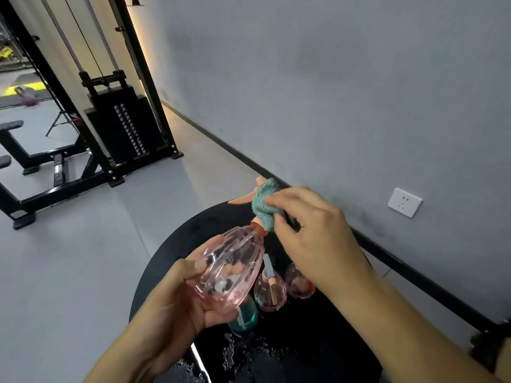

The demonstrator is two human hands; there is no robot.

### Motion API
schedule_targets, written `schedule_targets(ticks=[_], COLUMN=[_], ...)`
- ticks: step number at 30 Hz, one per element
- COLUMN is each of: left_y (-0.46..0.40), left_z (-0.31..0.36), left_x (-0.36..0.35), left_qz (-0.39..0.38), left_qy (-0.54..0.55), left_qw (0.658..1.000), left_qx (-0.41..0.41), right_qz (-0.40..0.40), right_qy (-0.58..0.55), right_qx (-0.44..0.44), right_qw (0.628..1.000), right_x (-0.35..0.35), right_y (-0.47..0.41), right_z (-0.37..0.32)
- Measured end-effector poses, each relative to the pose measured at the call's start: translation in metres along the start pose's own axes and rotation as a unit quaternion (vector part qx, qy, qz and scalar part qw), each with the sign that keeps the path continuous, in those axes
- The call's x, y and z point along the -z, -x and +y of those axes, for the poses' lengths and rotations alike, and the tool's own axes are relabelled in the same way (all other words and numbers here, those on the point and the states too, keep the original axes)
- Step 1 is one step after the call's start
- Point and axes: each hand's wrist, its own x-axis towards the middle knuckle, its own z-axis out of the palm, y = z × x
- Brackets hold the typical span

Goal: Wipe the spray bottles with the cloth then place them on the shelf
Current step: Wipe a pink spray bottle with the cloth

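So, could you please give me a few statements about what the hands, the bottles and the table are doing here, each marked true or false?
1. The left hand holds a pink spray bottle by its body. True.
2. The right hand presses a green cloth around the bottle's spray head. True.
3. The held bottle stands upright on the table. False: it is lifted and tilted above the round black table.
4. Other bottles stand on the table, among them a teal bottle. True.
5. The table's surface is dry. False: water drops lie on it near the person.
6. The cloth is orange. False: it is green; the spray head is orange.
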Motion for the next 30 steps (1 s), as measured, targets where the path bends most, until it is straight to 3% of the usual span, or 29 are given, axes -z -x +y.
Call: schedule_targets(ticks=[3, 8, 13, 18, 22, 30], left_y=[0.001, 0.004, 0.002, 0.004, 0.006, 0.006], left_z=[0.000, 0.004, 0.004, 0.005, 0.008, 0.006], left_x=[-0.001, -0.001, 0.002, 0.000, -0.003, 0.006], left_qz=[0.007, 0.000, 0.009, -0.008, -0.008, 0.044], left_qy=[-0.005, -0.029, -0.038, -0.070, -0.089, -0.102], left_qw=[1.000, 1.000, 0.999, 0.997, 0.996, 0.994], left_qx=[0.004, 0.008, 0.004, 0.007, 0.001, -0.025], right_qz=[-0.045, -0.021, -0.074, 0.011, -0.025, -0.063], right_qy=[-0.003, 0.003, -0.001, -0.004, 0.004, 0.020], right_qx=[0.033, -0.010, 0.002, -0.025, -0.006, -0.059], right_qw=[0.998, 1.000, 0.997, 1.000, 1.000, 0.996], right_x=[-0.001, 0.007, 0.007, 0.007, 0.003, 0.000], right_y=[0.003, -0.004, -0.002, -0.008, -0.007, -0.006], right_z=[-0.004, 0.008, 0.005, 0.012, 0.009, 0.008])
